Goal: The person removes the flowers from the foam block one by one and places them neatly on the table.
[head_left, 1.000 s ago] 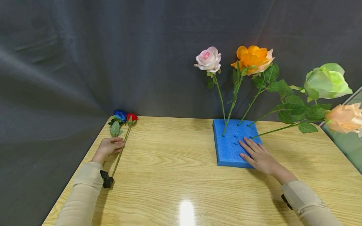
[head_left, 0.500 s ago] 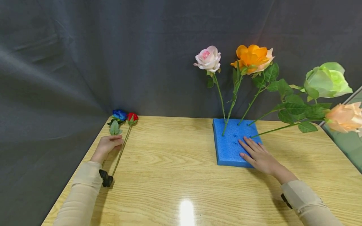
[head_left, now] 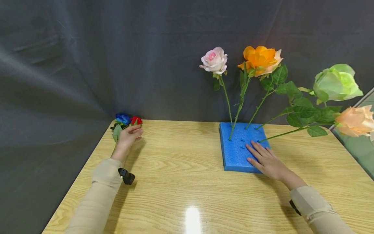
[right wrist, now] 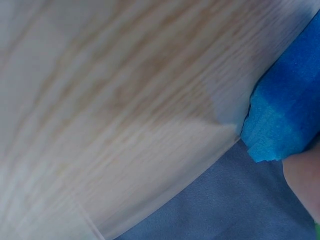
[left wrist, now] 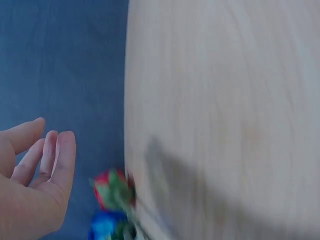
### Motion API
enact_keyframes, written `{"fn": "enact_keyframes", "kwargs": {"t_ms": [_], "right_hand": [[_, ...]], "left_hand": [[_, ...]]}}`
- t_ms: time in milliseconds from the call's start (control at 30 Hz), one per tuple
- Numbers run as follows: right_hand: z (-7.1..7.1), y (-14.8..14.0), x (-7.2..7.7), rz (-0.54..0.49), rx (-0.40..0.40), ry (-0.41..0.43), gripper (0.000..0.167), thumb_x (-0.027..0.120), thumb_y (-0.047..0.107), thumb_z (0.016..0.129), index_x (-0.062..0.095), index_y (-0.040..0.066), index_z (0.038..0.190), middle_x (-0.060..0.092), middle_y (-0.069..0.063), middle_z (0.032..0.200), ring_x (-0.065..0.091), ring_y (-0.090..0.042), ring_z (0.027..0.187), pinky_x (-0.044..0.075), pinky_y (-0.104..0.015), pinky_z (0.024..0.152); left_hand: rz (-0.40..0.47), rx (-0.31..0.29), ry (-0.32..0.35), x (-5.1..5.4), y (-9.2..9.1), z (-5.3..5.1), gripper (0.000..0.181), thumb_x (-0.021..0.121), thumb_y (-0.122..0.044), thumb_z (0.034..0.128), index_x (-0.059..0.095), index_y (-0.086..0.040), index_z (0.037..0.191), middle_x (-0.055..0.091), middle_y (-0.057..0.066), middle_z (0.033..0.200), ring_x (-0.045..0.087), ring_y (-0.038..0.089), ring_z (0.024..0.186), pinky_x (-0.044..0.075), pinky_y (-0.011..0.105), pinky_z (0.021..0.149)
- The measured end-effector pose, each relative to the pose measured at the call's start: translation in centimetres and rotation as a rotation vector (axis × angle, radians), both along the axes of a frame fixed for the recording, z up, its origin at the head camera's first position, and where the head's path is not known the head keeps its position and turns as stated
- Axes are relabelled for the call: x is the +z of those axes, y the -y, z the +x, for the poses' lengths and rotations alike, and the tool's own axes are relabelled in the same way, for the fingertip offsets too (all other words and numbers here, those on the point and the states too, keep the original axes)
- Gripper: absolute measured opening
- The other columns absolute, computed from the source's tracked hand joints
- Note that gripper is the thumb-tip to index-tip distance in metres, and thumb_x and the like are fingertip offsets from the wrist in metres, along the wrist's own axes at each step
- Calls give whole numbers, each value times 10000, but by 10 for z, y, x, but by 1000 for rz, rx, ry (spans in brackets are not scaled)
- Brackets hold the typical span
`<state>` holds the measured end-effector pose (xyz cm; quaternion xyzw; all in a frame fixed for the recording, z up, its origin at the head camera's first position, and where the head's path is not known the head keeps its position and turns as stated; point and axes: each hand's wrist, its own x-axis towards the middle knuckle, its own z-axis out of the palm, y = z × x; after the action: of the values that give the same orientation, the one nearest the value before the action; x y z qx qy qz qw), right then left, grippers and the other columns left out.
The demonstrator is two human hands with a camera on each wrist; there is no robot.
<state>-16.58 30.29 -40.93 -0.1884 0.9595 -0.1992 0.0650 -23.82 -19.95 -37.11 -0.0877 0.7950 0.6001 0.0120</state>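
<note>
In the head view my left hand is over the stems of a red rose and a blue rose lying at the table's back left corner. The left wrist view shows this hand with relaxed fingers and nothing between them, beside the red rose and blue rose. My right hand rests flat, fingers spread, on a blue foam block. Part of that hand touches the foam in the right wrist view.
Standing in the foam are a pink rose, an orange flower with a pale one behind it, and, leaning right, a green rose and a peach rose. A dark curtain hangs behind the wooden table.
My left hand has moved right and toward the table's back, up to the red rose's head, and now covers its stem. The right hand stays on the foam.
</note>
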Motion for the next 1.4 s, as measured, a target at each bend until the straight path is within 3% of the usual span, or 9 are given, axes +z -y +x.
{"fn": "enact_keyframes", "kwargs": {"t_ms": [67,267,467,800,1167,1400], "right_hand": [[0,0,0,2,0,-1,630,393,407,1023,198,91,1532,96,-228,1595,65,-444,1463,46,-636,1159],[0,1,0,3,-4,-4,630,397,408,1022,203,93,1531,101,-227,1594,72,-447,1460,53,-633,1159],[1,1,0,-3,-4,-7,628,401,404,1021,209,90,1529,107,-233,1591,75,-451,1458,53,-640,1156],[0,0,-1,-4,0,-11,627,397,400,1024,196,93,1532,101,-230,1593,71,-446,1461,36,-630,1165],[-2,0,-1,-5,-1,-5,627,394,402,1025,191,97,1534,103,-228,1593,66,-445,1462,44,-643,1156],[-3,-1,-3,1,-6,1,623,381,405,1028,190,97,1535,102,-228,1594,64,-446,1462,41,-647,1155]], "left_hand": [[49,-16,4,2,-15,-4,459,506,-106,989,415,8,1424,458,247,1424,569,166,1131,485,355,1040],[159,-82,-8,2,-64,-14,430,523,-95,982,455,5,1395,491,239,1384,517,340,1252,477,401,1048],[201,-181,-56,1,-121,-17,380,546,-97,973,519,-2,1340,542,219,1326,538,360,1225,495,424,1024],[226,-362,-126,-1,-205,-12,376,537,-62,966,529,-13,1338,557,205,1334,552,310,1226,504,373,1013],[365,-437,-133,-6,-262,-7,429,499,-7,967,459,-5,1394,477,212,1423,453,331,1332,444,378,1083],[352,-476,-102,-8,-281,-4,478,452,18,976,399,-55,1445,433,137,1480,394,294,1387,398,377,1126]]}}
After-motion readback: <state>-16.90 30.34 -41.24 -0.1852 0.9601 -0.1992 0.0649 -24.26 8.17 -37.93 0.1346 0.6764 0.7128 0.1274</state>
